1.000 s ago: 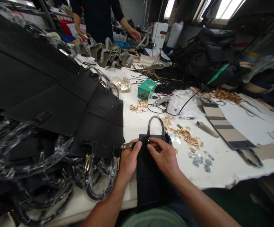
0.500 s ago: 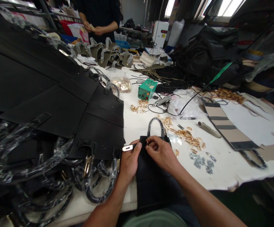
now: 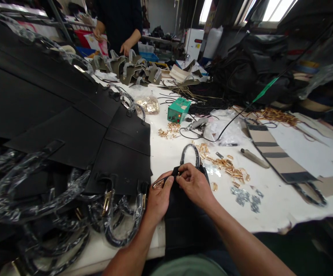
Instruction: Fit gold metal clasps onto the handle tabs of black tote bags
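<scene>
A black bag piece (image 3: 183,218) hangs over the table's near edge, its plastic-wrapped handle (image 3: 190,147) pointing away from me. My left hand (image 3: 159,197) is closed on a black strap with a metal plate (image 3: 158,184) at its end, thumb on top. My right hand (image 3: 193,186) is pinched at the upper edge of the bag piece, right beside the left thumb. A small shiny bit shows at its fingertips, too small to make out. Gold fittings (image 3: 226,166) lie right of the hands, with grey metal plates (image 3: 243,195) nearer me.
Stacked black bags (image 3: 120,153) with wrapped handles fill the left. Further back are a green box (image 3: 178,110), a grey tool (image 3: 197,123) and a bag of fittings (image 3: 147,104). A striped panel (image 3: 276,151) lies right. A person (image 3: 120,23) stands across the table.
The strap's metal plate has tilted and turned in my left hand. My right hand has barely shifted. The other person's hands have moved apart, one reaching down towards the olive pieces.
</scene>
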`<action>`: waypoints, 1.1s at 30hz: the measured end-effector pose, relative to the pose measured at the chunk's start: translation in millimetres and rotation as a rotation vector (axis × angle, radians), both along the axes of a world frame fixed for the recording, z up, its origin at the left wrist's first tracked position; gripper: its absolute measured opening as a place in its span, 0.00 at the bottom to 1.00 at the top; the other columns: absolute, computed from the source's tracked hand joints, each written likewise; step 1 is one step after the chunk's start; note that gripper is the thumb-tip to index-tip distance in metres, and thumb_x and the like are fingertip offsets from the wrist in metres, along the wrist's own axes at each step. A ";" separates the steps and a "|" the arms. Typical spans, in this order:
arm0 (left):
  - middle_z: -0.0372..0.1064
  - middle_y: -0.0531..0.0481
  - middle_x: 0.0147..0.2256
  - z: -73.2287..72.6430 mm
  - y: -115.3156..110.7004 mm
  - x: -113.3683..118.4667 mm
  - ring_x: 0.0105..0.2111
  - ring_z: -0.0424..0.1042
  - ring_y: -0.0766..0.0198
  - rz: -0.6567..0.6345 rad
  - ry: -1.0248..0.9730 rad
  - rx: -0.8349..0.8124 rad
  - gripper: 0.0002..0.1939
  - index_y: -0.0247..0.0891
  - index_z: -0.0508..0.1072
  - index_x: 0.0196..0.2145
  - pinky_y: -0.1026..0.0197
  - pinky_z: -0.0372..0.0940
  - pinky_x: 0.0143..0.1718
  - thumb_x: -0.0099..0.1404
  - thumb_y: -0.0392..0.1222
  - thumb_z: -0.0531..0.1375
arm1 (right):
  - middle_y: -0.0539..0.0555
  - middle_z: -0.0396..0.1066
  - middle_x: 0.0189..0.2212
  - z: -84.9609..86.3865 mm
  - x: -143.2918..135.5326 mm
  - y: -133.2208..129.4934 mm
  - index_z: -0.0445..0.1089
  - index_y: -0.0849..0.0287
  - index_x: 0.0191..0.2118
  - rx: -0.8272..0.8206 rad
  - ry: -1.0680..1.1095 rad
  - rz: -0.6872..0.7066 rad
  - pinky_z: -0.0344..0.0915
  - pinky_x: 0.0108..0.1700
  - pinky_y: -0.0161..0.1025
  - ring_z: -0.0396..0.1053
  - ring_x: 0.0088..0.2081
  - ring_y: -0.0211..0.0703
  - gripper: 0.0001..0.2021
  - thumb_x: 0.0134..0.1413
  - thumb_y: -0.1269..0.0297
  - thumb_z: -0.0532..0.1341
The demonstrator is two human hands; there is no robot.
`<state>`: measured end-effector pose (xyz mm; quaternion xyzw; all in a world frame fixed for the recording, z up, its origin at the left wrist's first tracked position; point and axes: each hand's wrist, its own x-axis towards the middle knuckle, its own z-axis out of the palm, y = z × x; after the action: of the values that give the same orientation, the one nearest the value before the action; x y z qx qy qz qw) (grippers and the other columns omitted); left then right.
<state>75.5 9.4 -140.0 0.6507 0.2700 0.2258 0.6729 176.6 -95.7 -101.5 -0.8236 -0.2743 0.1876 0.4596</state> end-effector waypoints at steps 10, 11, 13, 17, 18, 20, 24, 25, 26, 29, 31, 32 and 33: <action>0.76 0.43 0.48 5.5 2.2 -1.3 0.51 0.73 0.50 0.056 0.004 -0.151 0.22 0.38 0.77 0.48 0.49 0.62 0.57 0.63 0.55 0.62 | 0.50 0.74 0.28 -1.8 -1.7 -6.4 0.73 0.57 0.38 0.223 0.219 -0.001 0.68 0.33 0.35 0.73 0.29 0.39 0.09 0.53 0.59 0.65; 0.76 0.43 0.48 5.6 2.3 -1.2 0.52 0.73 0.50 0.053 0.005 -0.159 0.22 0.38 0.77 0.48 0.49 0.62 0.57 0.63 0.55 0.62 | 0.49 0.74 0.28 -1.4 -1.6 -6.5 0.72 0.58 0.37 0.221 0.220 0.002 0.68 0.33 0.35 0.73 0.29 0.39 0.08 0.53 0.60 0.65; 0.76 0.43 0.48 5.6 2.4 -0.9 0.52 0.72 0.49 0.045 0.005 -0.164 0.23 0.38 0.77 0.48 0.49 0.62 0.57 0.62 0.56 0.63 | 0.48 0.73 0.24 -1.7 -1.4 -5.1 0.72 0.58 0.34 0.194 0.193 -0.012 0.66 0.31 0.34 0.72 0.27 0.38 0.06 0.53 0.62 0.65; 0.77 0.43 0.45 6.5 1.5 -0.2 0.51 0.73 0.49 0.030 -0.010 -0.157 0.24 0.36 0.77 0.48 0.49 0.62 0.57 0.60 0.57 0.64 | 0.47 0.71 0.22 -3.8 -3.2 -2.6 0.71 0.58 0.31 0.198 0.202 -0.022 0.65 0.31 0.34 0.71 0.26 0.37 0.06 0.52 0.62 0.65; 0.78 0.43 0.44 6.7 1.1 -0.3 0.50 0.73 0.49 0.026 -0.015 -0.170 0.25 0.36 0.77 0.47 0.50 0.63 0.56 0.60 0.57 0.64 | 0.47 0.71 0.22 -3.0 -3.5 -4.6 0.71 0.58 0.31 0.223 0.222 -0.011 0.66 0.31 0.34 0.71 0.26 0.38 0.06 0.52 0.62 0.65; 0.78 0.44 0.42 6.8 0.3 -1.0 0.47 0.75 0.50 0.032 -0.021 -0.208 0.26 0.37 0.77 0.48 0.51 0.65 0.54 0.59 0.58 0.65 | 0.47 0.72 0.24 1.5 -2.0 -15.6 0.71 0.58 0.33 0.282 0.252 0.002 0.66 0.32 0.35 0.72 0.27 0.39 0.08 0.52 0.60 0.65; 0.79 0.44 0.39 5.4 -0.3 -2.2 0.45 0.76 0.51 0.056 0.017 -0.250 0.27 0.35 0.76 0.47 0.52 0.67 0.50 0.60 0.60 0.63 | 0.49 0.73 0.27 15.7 17.4 -68.8 0.72 0.57 0.36 0.253 0.087 -0.158 0.67 0.33 0.37 0.72 0.29 0.41 0.11 0.56 0.55 0.63; 0.79 0.43 0.38 5.4 -0.5 -1.8 0.44 0.76 0.51 0.060 0.042 -0.262 0.27 0.33 0.77 0.45 0.52 0.67 0.49 0.60 0.60 0.63 | 0.49 0.73 0.27 17.6 25.3 -86.1 0.73 0.56 0.36 0.194 -0.007 -0.220 0.66 0.34 0.38 0.72 0.29 0.42 0.11 0.56 0.54 0.62; 0.79 0.42 0.37 5.9 -0.8 -1.2 0.43 0.76 0.50 0.064 0.067 -0.281 0.27 0.32 0.77 0.43 0.52 0.68 0.47 0.60 0.61 0.63 | 0.50 0.74 0.28 17.8 33.2 -103.1 0.73 0.55 0.35 0.116 -0.101 -0.262 0.66 0.35 0.40 0.72 0.29 0.43 0.11 0.56 0.53 0.62; 0.79 0.41 0.34 11.0 -3.3 2.8 0.38 0.78 0.51 0.045 0.091 -0.346 0.28 0.30 0.77 0.42 0.52 0.69 0.45 0.57 0.60 0.65 | 0.51 0.75 0.32 9.3 50.2 -143.3 0.75 0.53 0.36 -0.121 -0.291 -0.259 0.65 0.38 0.42 0.71 0.31 0.44 0.10 0.55 0.54 0.61; 0.79 0.42 0.35 16.5 -6.2 6.0 0.37 0.78 0.52 -0.004 0.062 -0.369 0.28 0.31 0.77 0.43 0.53 0.69 0.44 0.55 0.58 0.68 | 0.51 0.75 0.34 -1.3 52.6 -155.0 0.76 0.52 0.41 -0.217 -0.329 -0.190 0.64 0.39 0.42 0.71 0.33 0.45 0.12 0.56 0.55 0.61; 0.79 0.43 0.34 19.3 -7.8 7.5 0.36 0.78 0.53 -0.018 0.058 -0.367 0.27 0.32 0.77 0.43 0.54 0.69 0.43 0.54 0.56 0.69 | 0.51 0.75 0.35 -6.6 51.7 -156.3 0.75 0.52 0.45 -0.248 -0.341 -0.157 0.63 0.39 0.42 0.71 0.34 0.45 0.13 0.57 0.55 0.61; 0.79 0.44 0.34 21.8 -9.3 8.6 0.35 0.78 0.54 -0.020 0.065 -0.358 0.26 0.33 0.76 0.42 0.55 0.70 0.41 0.52 0.55 0.70 | 0.52 0.74 0.36 -11.2 50.0 -155.2 0.75 0.51 0.47 -0.275 -0.354 -0.126 0.63 0.39 0.41 0.71 0.35 0.45 0.14 0.57 0.56 0.61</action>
<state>84.1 0.1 -118.2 0.5299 0.3211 0.1463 0.7711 226.6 -251.0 -112.8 -0.9140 -0.2707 0.0466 0.2986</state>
